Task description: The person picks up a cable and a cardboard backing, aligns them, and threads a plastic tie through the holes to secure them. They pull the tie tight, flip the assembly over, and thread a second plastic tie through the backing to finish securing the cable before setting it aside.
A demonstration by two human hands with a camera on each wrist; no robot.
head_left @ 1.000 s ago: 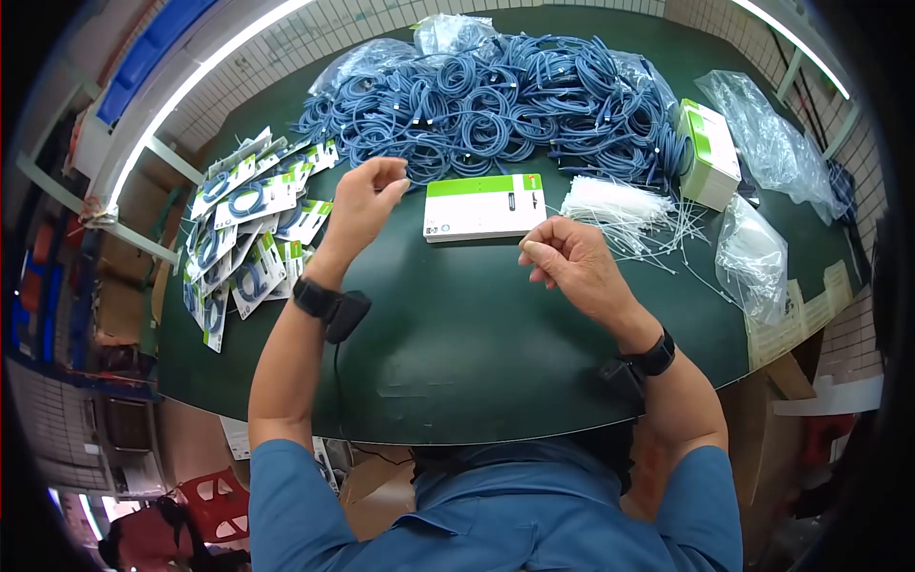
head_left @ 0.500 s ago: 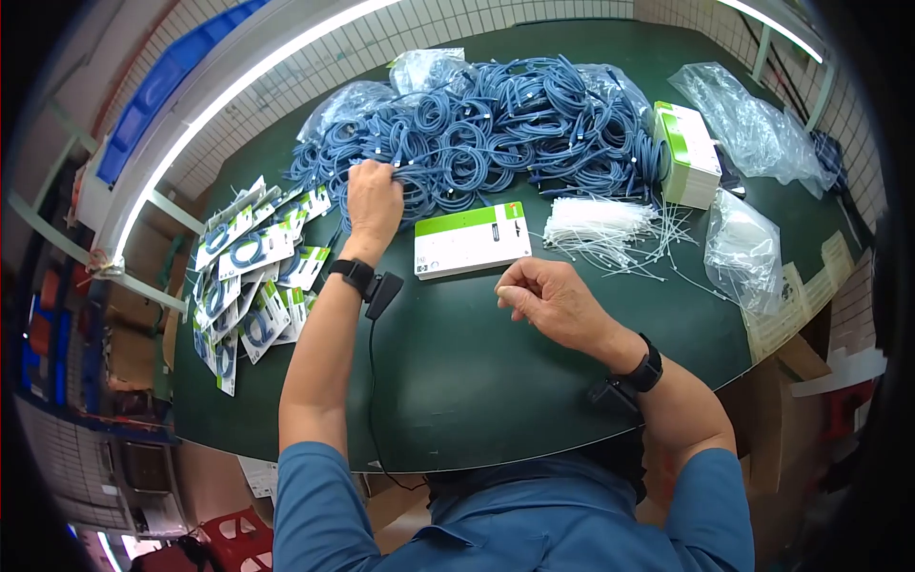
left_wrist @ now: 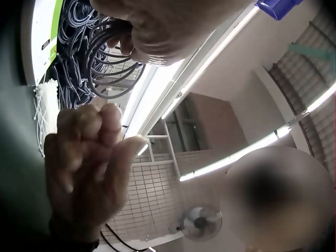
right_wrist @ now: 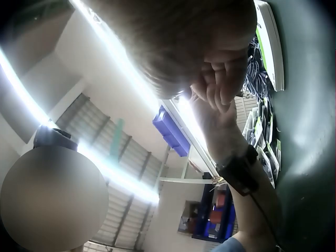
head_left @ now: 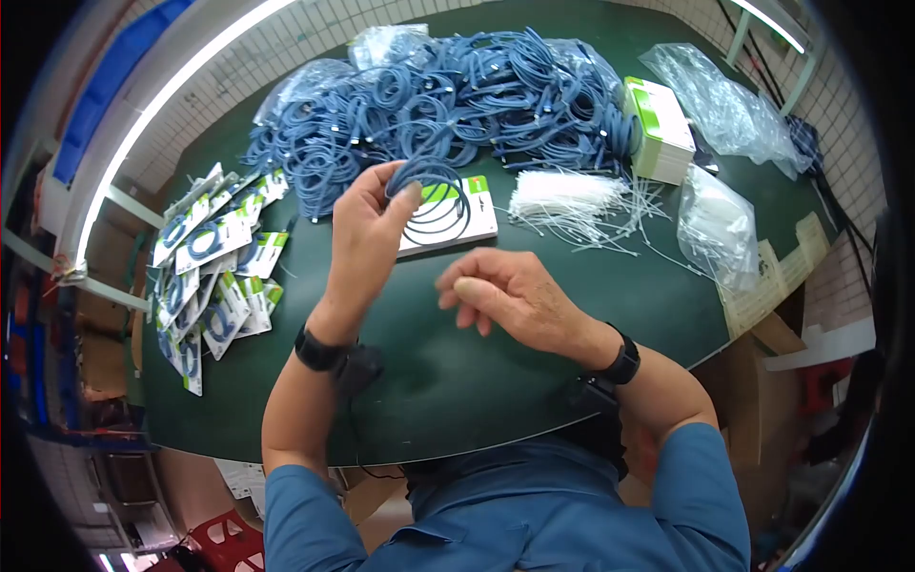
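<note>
The fingers of the left hand (head_left: 367, 224) were closed on a coil of blue cable (head_left: 429, 170), gripping it at one side with the thumb over the strands; the rest of its loops fanned out beyond the fingertips. The right hand (head_left: 519, 300) was just beside, its fingers loosely bent, with nothing seen in them. The coil was over the near stack of printed cards (head_left: 484, 221) on the table (head_left: 457, 391) — whether its loops touched the top card, I couldn't tell.

The cable looked light and springy, soft enough to bend but apt to splay, and not fragile. A pinch across all the strands together seemed the best hold, as catching only one or two would let the loops spread.

Farther out lay the white cable ties (head_left: 567, 197) and the big cable pile (head_left: 477, 91), with the carded cables (head_left: 219, 238) on the left.

Half a second earlier, the left hand had been at the edge of that pile — now it was back by the stack with the coil, and the right hand's fingers had loosened somewhat.
</note>
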